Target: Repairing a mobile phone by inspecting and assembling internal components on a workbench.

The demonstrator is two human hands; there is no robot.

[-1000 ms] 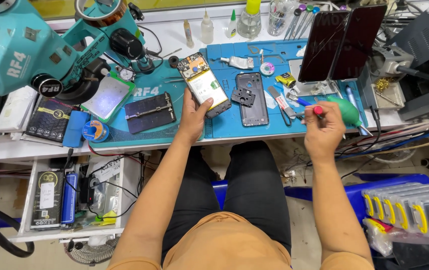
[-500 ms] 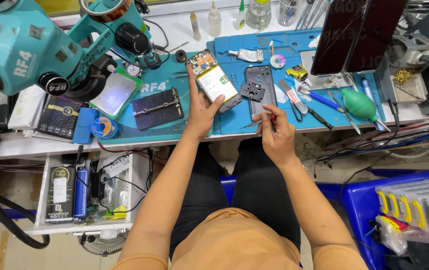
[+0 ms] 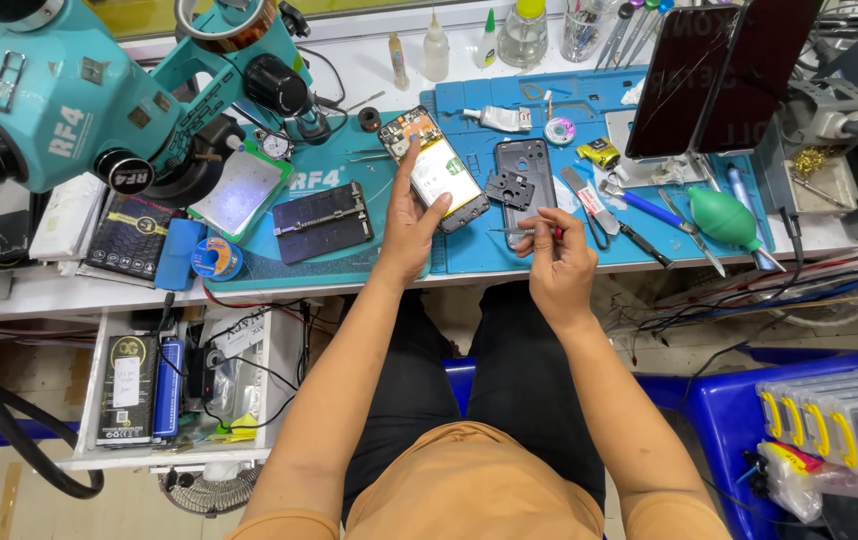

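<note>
The left hand (image 3: 411, 228) holds an opened phone (image 3: 436, 170) by its lower edge, tilted above the blue mat (image 3: 509, 255) on the worktop (image 3: 79, 290). Its fingers wrap the left side of the phone, with the thumb laid along the frame; the exposed interior and battery face upward. The right hand (image 3: 559, 262) is positioned just beside the phone, to its right. Its fingers are pressed together, pinching a thin screwdriver (image 3: 524, 231) with a red grip; the metal tip points left toward the phone's lower corner. A dark rear phone frame (image 3: 526, 175) lies flat on the mat between the two hands' upper reach, with a small black cover part (image 3: 507, 188) resting on it. A green rubber blower (image 3: 721, 217) lies well apart to the right. A teal microscope (image 3: 69, 100) stands at the left.
</note>
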